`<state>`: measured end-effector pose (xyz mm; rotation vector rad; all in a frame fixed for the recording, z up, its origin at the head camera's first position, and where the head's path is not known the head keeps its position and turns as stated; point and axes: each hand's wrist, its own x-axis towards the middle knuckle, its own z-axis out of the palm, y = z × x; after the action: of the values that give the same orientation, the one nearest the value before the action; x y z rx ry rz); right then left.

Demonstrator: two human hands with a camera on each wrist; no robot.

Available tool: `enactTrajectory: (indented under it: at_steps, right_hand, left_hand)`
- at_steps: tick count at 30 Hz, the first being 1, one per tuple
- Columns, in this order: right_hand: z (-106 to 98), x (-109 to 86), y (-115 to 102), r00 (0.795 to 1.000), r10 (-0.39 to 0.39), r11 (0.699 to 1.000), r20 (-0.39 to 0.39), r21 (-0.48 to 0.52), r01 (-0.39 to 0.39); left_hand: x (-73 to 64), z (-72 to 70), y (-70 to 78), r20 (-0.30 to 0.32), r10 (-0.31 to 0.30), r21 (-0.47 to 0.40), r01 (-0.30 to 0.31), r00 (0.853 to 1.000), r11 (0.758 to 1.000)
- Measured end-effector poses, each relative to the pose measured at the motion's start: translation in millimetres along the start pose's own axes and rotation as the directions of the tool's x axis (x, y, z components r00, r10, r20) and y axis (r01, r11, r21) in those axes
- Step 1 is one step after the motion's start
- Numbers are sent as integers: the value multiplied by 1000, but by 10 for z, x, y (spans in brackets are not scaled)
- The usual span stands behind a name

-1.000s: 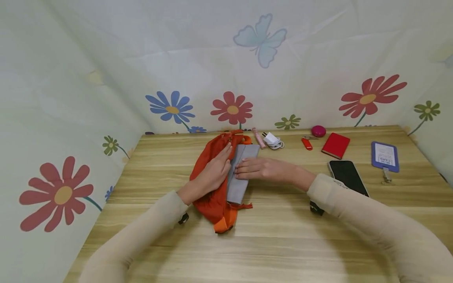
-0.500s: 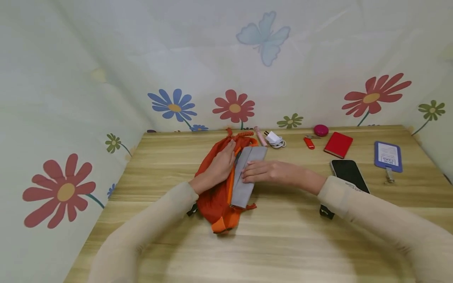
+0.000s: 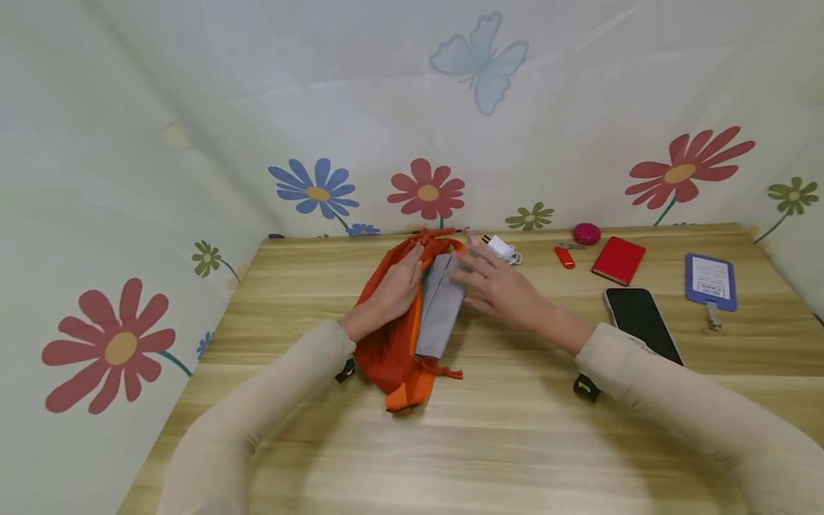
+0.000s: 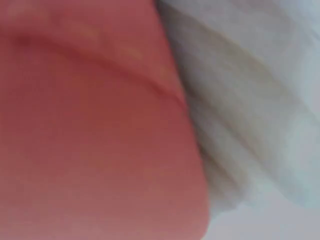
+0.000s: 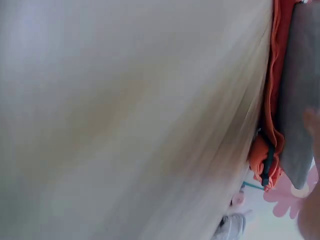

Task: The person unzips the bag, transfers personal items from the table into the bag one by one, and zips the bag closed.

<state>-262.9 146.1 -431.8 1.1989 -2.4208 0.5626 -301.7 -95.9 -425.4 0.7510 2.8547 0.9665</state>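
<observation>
A red-orange fabric bag (image 3: 388,357) lies on the wooden table, its opening edged in bright orange. My left hand (image 3: 390,287) grips the opening's edge near the top end. Partly inside the opening sits a flat grey pouch (image 3: 439,315) with a seam along it; its lower part is hidden in the bag. My right hand (image 3: 505,290) is over the pouch's right side, fingers spread and fingertips right at its upper part. The right wrist view shows the grey pouch (image 5: 298,90) beside the bag's red-orange edge (image 5: 272,100). The left wrist view is a blurred close-up.
Behind the right hand lie a white charger with cable (image 3: 504,249) and a pink tube, mostly covered. Farther right are a red-tagged key (image 3: 564,256), a magenta round case (image 3: 586,233), a red notebook (image 3: 619,260), a phone (image 3: 642,322) and a blue-framed card holder (image 3: 710,280).
The grey pouch has gone deeper into the bag, after first tilting rightward. My right hand has lifted off its face and spread its fingers, moving up. The left hand stays at the bag's edge.
</observation>
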Motion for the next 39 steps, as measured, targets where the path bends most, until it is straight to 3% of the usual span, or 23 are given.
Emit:
enactTrajectory:
  at_steps: [1, 2, 3, 4, 5, 6, 7, 8, 9, 10, 11, 12, 13, 15, 18, 22, 25, 30, 34, 37, 39]
  right_hand:
    - [3, -2, -15, 989, 147, 985, -4, 86, -146]
    - [7, -2, -33, 957, 288, 937, 17, 199, -285]
    - [13, 4, -55, 916, 396, 854, 64, 343, -392]
    - [27, 17, -75, 872, 471, 721, 133, 512, -467]
    - [35, 34, -97, 833, 512, 553, 211, 661, -507]
    - [42, 49, -118, 793, 533, 361, 294, 769, -527]
    - [48, 65, -135, 759, 535, 166, 371, 835, -525]
    - [47, 76, -154, 728, 528, -3, 437, 858, -513]
    - [46, 88, -168, 700, 517, -146, 492, 857, -494]
    - [37, 108, -180, 676, 512, -250, 530, 845, -473]
    - [23, 123, -189, 657, 515, -299, 550, 834, -464]
    - [12, 136, -195, 642, 521, -325, 563, 826, -461]
    - [1, 147, -201, 630, 527, -338, 570, 821, -460]
    - [-22, 168, -203, 612, 535, -332, 582, 811, -481]
    - [-73, 184, -174, 587, 554, -269, 591, 793, -546]
    - [-165, 202, -59, 535, 584, -203, 611, 748, -632]
    - [-191, 223, 31, 520, 560, -175, 645, 705, -687]
    - [-159, 264, 44, 506, 456, -116, 732, 613, -781]
    - [-185, 316, 15, 495, 480, -72, 724, 595, -801]
    - [-227, 360, 25, 485, 476, 13, 733, 546, -838]
    - [-241, 393, 32, 487, 443, 89, 753, 503, -859]
  left_hand:
    - [11, -3, -13, -14, -4, -10, 4, 1000, 1000]
    - [19, -4, -22, -23, -8, -17, 7, 1000, 1000]
    - [27, -2, -28, -34, -10, -30, 9, 999, 1000]
    - [32, 1, -29, -44, -15, -39, 14, 999, 999]
    - [32, 6, -25, -49, -27, -40, 25, 998, 999]
    - [34, 15, -22, -49, -34, -40, 32, 998, 999]
    - [34, 25, -17, -46, -41, -38, 39, 998, 999]
    - [32, 36, -10, -38, -42, -30, 41, 998, 999]
    - [30, 48, -3, -31, -44, -21, 43, 999, 999]
    - [31, 52, 5, -27, -46, -10, 46, 999, 999]
    - [31, 57, 12, -20, -45, -1, 45, 999, 999]
    - [33, 61, 16, -17, -42, 9, 42, 999, 999]
    - [32, 62, 22, -17, -43, 13, 44, 999, 999]
    - [31, 63, 28, -15, -42, 22, 43, 999, 999]
    - [21, 60, 20, -8, -40, 30, 40, 999, 999]
    - [2, 56, -21, 1, -25, 10, 25, 1000, 1000]
    - [-9, 57, -42, -11, -13, -13, 13, 1000, 1000]
    - [-18, 82, -21, -39, 4, -41, -5, 999, 999]
    - [-38, 117, 24, -36, 23, -41, -24, 999, 999]
    - [-60, 135, 72, -32, 35, -32, -36, 999, 999]
    - [-67, 145, 100, -34, 40, -35, -42, 999, 999]
